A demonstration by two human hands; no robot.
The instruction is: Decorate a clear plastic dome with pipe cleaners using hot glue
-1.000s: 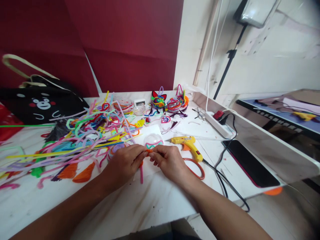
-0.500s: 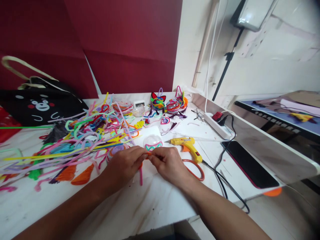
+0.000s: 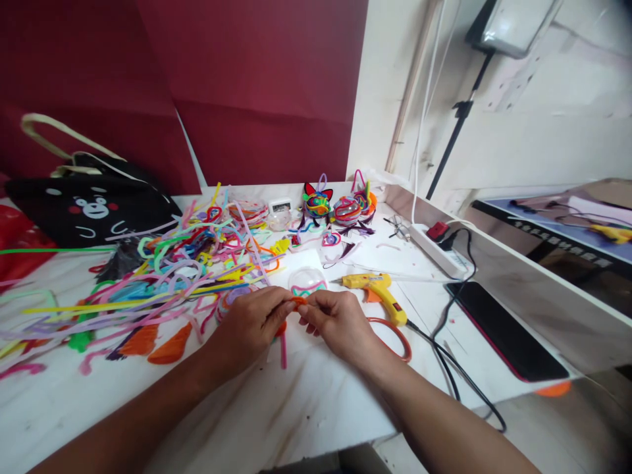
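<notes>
Between my two hands is an orange pipe cleaner [image 3: 298, 300], pinched at both sides. My left hand [image 3: 257, 316] has thumb and fingers closed on its left part, and more orange shows below those fingers. My right hand [image 3: 336, 319] pinches the right end with thumb and forefinger. A short pink pipe cleaner [image 3: 284, 352] pokes out beneath my left hand. Just beyond my fingertips lies a clear plastic dome [image 3: 307, 279] with a wavy pink and teal strip on it. A yellow hot glue gun [image 3: 378, 289] rests to the right of my right hand.
A heap of coloured pipe cleaners [image 3: 187, 263] covers the left side. Decorated balls [image 3: 316, 203] stand at the back. Scissors [image 3: 402, 338] with orange handles lie by my right wrist. A phone [image 3: 506, 332], power strip [image 3: 439, 250] and black cable [image 3: 437, 349] are at right.
The view has shifted slightly, so everything sits a little further right. My hands stay together, and more of the orange pipe cleaner shows between my fingertips.
</notes>
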